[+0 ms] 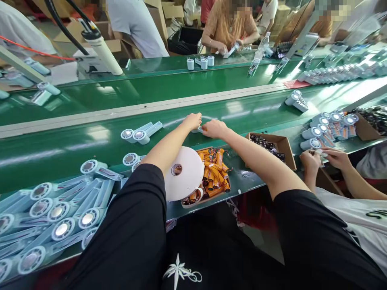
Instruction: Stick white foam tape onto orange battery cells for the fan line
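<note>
Both hands meet over the green conveyor (169, 117), near the middle of the view. My left hand (192, 121) is closed, its fingers pinched around something too small to name. Close to its right, my right hand (214, 128) is closed at the fingertips on a pale blue part (199, 129), mostly hidden between the hands. Below them, a white roll (181, 177) lies partly over a box of orange batteries (215, 171). Two light blue fan housings (141, 137) rest on the belt to the left.
Many light blue housings (63, 213) pile up at left. A cardboard box (287, 151) of dark parts stands right of my forearm. A co-worker's hands (335, 158) work at far right beside more housings (313, 132). Other people stand across the line.
</note>
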{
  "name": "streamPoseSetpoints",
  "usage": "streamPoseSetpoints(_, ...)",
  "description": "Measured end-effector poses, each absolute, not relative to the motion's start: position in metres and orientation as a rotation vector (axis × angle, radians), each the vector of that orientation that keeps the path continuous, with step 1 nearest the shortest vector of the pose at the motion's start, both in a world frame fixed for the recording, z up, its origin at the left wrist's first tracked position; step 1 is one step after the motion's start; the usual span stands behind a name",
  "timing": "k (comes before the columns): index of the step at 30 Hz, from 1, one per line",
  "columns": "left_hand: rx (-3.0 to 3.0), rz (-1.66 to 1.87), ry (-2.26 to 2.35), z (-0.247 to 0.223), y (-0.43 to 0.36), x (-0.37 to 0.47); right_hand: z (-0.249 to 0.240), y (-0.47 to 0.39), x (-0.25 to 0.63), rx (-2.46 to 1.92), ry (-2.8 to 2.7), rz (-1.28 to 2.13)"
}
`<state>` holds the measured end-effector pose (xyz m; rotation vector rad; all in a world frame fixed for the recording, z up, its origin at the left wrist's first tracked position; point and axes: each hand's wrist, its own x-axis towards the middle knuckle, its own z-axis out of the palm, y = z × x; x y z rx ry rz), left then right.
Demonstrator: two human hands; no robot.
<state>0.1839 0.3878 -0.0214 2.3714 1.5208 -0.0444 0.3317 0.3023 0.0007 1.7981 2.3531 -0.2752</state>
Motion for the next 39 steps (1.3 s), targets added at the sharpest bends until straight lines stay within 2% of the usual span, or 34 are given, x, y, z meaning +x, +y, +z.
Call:
streamPoseSetpoints(7,2.349,-0.035,1.493,-0.014,0.384,0.192,-0.012,0.297,0.318,1.866,2.287,-0.211)
streamPoseSetpoints(12,2.408,0.021,1.377,0.038,0.362,0.177,-0.009,0.308,0.315,1.820,2.306,-0.227)
streamPoseSetpoints(15,2.540,0.243,1.109,0.071,0.299,0.119,-0.002,0.311,0.327,1.803,2.358,-0.246)
streamPoseSetpoints(17,2.625,0.219,0.886,0.079,0.237,0.070,0.005,0.306,0.335,1.837,2.396,-0.241)
streamPoseSetpoints(21,2.774,0.186,0.991,0.052,0.125,-0.003,0.034,0.257,0.340,2.004,2.555,-0.206)
streamPoseSetpoints(23,2.783,0.295,1.104,0.029,0.091,-0.013,0.054,0.209,0.336,2.126,2.736,-0.404)
streamPoseSetpoints(25,2.747,0.470,1.174,0.012,0.071,-0.009,0.068,0.154,0.327,2.076,2.805,-0.908)
streamPoseSetpoints(27,2.697,0.691,1.249,0.004,0.056,-0.002,0.070,0.100,0.315,1.719,2.755,-1.475)
streamPoseSetpoints(29,2.664,0.903,1.321,0.003,0.045,0.002,0.061,0.056,0.298,1.435,2.612,-1.871)
streamPoseSetpoints(32,2.607,1.067,1.462,0.004,0.038,-0.006,0.035,0.015,0.271,1.094,2.489,-2.147)
streamPoseSetpoints(34,2.408,1.142,1.661,0.004,0.038,-0.017,0.021,0.002,0.259,0.900,2.583,-1.984)
streamPoseSetpoints(36,2.099,1.213,1.837,0.002,0.038,-0.027,0.013,0.000,0.255,0.901,2.747,-1.596)
streamPoseSetpoints(39,1.959,1.182,1.897,-0.006,0.033,-0.037,0.011,0.013,0.263,1.427,2.933,-0.891)
